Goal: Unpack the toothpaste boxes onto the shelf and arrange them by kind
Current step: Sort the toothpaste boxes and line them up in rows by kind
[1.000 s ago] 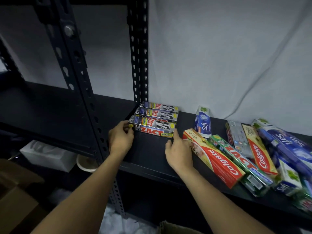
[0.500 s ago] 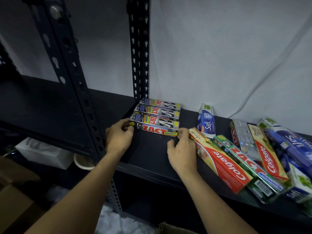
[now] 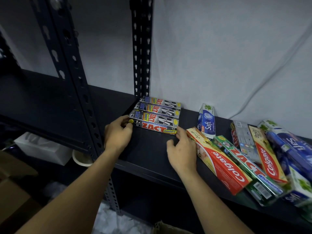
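left hand fingers curled on grey-and-red cardboard Zact box end | right hand fingers relaxed, touching other end | risk: uneven push skews it, or the wrist bumps red cardboard Colgate box

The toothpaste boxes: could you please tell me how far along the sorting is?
Done: Zact Smokers boxes lie side by side in the left corner of the shelf. In hand: the left hand grips the front box at its left end, the right hand touches the other. Left: the Colgate, green Zact and Safi boxes lie mixed on the right.
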